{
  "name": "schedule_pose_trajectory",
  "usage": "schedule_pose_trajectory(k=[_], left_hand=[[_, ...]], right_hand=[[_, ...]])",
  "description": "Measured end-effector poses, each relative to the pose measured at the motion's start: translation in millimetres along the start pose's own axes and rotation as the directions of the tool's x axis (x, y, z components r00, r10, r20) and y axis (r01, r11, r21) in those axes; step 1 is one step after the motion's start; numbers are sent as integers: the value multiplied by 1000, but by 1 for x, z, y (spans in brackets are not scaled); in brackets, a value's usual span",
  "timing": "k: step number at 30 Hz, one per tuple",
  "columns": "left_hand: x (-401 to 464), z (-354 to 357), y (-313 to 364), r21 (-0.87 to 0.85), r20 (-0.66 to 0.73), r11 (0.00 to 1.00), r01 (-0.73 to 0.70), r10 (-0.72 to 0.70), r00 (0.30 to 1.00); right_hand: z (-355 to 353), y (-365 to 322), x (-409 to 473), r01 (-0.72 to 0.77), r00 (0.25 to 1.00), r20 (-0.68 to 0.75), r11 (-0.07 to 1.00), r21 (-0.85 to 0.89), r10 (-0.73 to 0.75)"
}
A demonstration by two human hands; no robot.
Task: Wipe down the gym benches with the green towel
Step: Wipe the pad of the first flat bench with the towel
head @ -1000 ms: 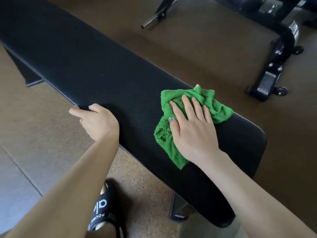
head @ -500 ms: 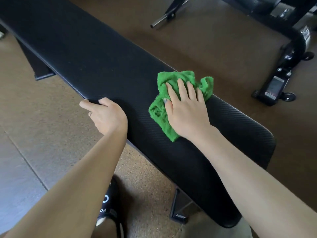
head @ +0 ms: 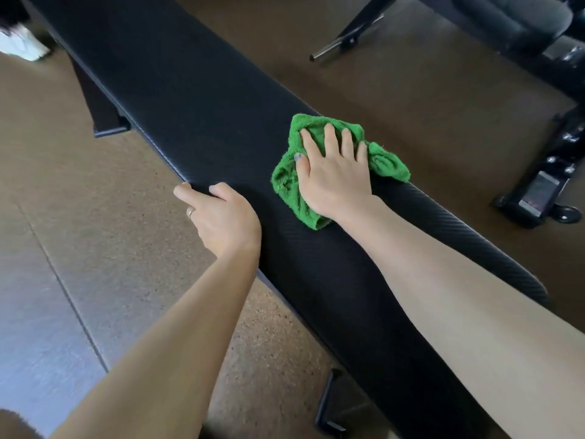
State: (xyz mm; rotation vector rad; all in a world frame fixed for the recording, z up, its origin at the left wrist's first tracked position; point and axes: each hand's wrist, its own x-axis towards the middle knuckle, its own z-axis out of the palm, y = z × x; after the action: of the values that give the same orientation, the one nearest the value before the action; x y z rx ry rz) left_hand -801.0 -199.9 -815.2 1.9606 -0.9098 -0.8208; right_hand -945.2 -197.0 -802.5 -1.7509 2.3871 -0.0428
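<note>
A long black padded bench [head: 190, 99] runs from the top left to the lower right. A crumpled green towel [head: 286, 182] lies on its top, toward the far edge. My right hand [head: 332, 175] presses flat on the towel, fingers straight and spread. My left hand [head: 221, 217] holds the bench's near edge just left of the towel. Its thumb lies on top, its index finger points along the edge, and its other fingers curl down over the side.
Another black bench or machine [head: 512, 23] stands at the top right, with a wheeled base [head: 538, 191] and a metal bar [head: 345, 39] on the brown floor. Bench feet show at the left [head: 104, 122] and near me [head: 329, 403]. A white shoe [head: 22, 45] is at the top left.
My right hand has slid the towel along the bench top toward its far end. My left hand has shifted the same way along the near edge.
</note>
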Motion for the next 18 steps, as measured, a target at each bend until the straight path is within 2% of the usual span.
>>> schedule_pose_trajectory(k=[5,8,11,14,18], left_hand=[[2,-3,-1,-36,16,999,5,-4,1000],[2,-6,-3,-87,101,995,48,-39,994],[11,-17,-9,-215,238,974,77,-24,971],[56,-42,-16,-264,398,950,168,-51,916],[155,-42,17,-213,373,936,280,-187,909]], right_hand=[[2,-14,-3,-53,998,-23,999,3,53],[14,-36,-58,-29,998,-55,1000,-5,29],[25,-67,-113,-37,996,-81,999,-13,36],[29,-93,-128,-114,993,-36,993,-31,113],[21,-117,-91,-174,985,-12,984,-20,174]])
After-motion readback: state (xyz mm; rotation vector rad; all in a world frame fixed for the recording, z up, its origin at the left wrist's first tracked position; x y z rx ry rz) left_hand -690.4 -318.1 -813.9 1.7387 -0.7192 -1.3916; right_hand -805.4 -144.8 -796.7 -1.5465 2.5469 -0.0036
